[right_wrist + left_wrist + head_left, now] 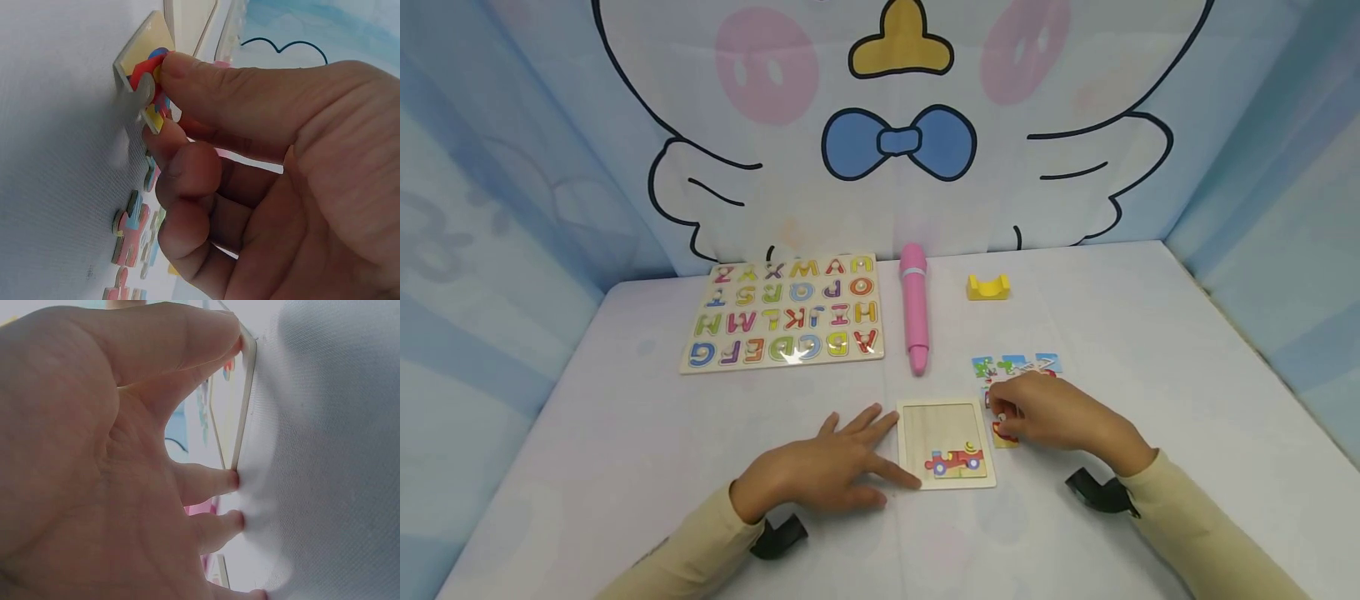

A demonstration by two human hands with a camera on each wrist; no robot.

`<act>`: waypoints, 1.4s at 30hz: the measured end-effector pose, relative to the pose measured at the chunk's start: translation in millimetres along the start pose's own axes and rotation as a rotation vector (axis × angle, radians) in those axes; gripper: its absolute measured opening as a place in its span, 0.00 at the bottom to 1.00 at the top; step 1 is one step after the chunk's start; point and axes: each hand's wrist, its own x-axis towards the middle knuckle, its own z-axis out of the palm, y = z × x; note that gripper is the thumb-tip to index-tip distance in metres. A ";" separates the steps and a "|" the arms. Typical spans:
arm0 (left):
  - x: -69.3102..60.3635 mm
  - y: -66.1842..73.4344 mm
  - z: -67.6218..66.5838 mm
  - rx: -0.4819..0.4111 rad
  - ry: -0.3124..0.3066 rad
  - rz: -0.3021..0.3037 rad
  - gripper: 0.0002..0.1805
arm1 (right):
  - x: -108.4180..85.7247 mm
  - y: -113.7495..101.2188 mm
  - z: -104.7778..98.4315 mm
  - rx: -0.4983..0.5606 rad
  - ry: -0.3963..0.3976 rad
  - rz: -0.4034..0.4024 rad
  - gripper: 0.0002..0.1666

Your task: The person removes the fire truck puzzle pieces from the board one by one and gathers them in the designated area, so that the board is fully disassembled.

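Note:
A square wooden puzzle tray [934, 427] lies on the table, with a puzzle piece showing a red vehicle [953, 463] at its lower right. Spread fingers of my left hand [820, 471] touch the tray's left side, and the left wrist view shows fingertips at the tray's edge [245, 406]. Just right of the tray, my right hand [1060, 417] pinches a yellow and red jigsaw piece [145, 56] between thumb and fingers. The piece is tilted in the right wrist view, partly hidden by the thumb. Beyond that hand lie several loose jigsaw pieces [1013, 364], some covered by it.
At the back left lies a wooden alphabet board [784, 312] with colourful letters. A pink pen-shaped toy [914, 308] is beside it, and a yellow curved block [988, 288] sits farther right. Printed cloth rises behind the white table [1150, 333].

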 end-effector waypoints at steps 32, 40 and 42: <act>0.5 -0.2 -0.5 -0.001 -0.003 -0.001 0.20 | -8.3 -36.3 5.2 -0.218 0.104 -0.077 0.25; -0.1 -1.3 -0.5 0.005 0.009 0.021 0.21 | -1.6 -57.2 36.3 -0.294 0.079 -0.320 0.24; -0.2 -1.4 -0.6 0.008 0.013 0.027 0.21 | -1.4 -58.3 41.5 -0.304 0.078 -0.324 0.23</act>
